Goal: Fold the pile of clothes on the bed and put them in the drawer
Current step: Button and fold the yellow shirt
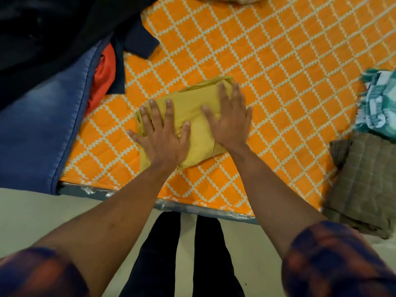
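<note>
Mustard-yellow and thick, the folded garment lies near the front edge of the bed, and both my palms are flat on top of it. My left grip presses its left half with the fingers straight and spread, and the little finger reaches off the cloth onto the sheet. My right grip presses the right half the same way, wide and flat, curled round nothing. Its thumb points toward the middle of the garment. The two are apart, with a strip of yellow showing between them.

The bed has an orange sheet with a cream lattice, and clear plastic shows along the mattress edge. To my left is the unfolded pile. The blue jeans hang over the front edge, with a red garment tucked beside them. A navy garment lies across that, and black cloth fills the far corner. To my right, well apart from the folded garment, a brown checked cloth lies folded at the bed's front corner. A teal and white checked cloth sits just behind it. I stand on a pale floor, my dark trousers close to the mattress and my plaid sleeves rolled to the elbows.
</note>
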{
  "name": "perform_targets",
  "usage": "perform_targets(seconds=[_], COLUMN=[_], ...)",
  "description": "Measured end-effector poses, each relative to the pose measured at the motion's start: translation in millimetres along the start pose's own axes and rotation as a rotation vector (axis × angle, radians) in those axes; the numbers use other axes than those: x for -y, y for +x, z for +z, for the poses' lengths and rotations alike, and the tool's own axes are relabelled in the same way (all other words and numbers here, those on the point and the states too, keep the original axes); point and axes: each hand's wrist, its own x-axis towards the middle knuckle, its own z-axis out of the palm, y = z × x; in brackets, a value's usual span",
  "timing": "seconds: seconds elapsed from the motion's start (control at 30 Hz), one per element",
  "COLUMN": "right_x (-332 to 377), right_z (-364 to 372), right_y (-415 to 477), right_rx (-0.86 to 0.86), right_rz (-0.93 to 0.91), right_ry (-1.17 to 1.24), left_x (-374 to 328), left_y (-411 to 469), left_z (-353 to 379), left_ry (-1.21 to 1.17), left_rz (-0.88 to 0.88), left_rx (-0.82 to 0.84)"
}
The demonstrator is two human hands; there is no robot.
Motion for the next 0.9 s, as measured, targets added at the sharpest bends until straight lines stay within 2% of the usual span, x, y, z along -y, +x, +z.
perform_targets(seconds=[0.07,0.13,0.23,0.3,0.37,0.43,0.63,0.77,0.9], right_x=[-12,-19,-18,-15,-14,-16,-29,-54,-115], right_z=[-10,-26,-43,-45,-45,-42,-46,-48,-67], right_y=[19,33,34,25,11,3,9,-1,-28], right_rx=[0.107,0.191,0.168,0.194,0.23,0.259,0.496,0.498,0.367], right_rz=[0.153,0.151,0.147,0.253,0.356,0.404,0.418,0.46,0.518], right_ry=[0.111,0.096,0.159,0.344,0.57,0.756,1.106,1.281,1.329], left_x=[0,1,7,12,12,10,12,3,-46], left_y=[0,0,-4,-13,-26,-32,-11,-9,-28], left_z=[-3,-9,-25,-34,-41,-44,-52,-54,-37], left_ry=[-0.039,-0.076,-0.121,-0.205,-0.37,-0.507,-0.906,-1.125,-1.263], left_rz=[-0.018,-0.02,-0.024,-0.185,-0.435,-0.531,-0.499,-0.452,-0.41], left_rx=[0.015,0.001,-0.111,-0.158,-0.097,-0.043,0.101,0.272,0.446])
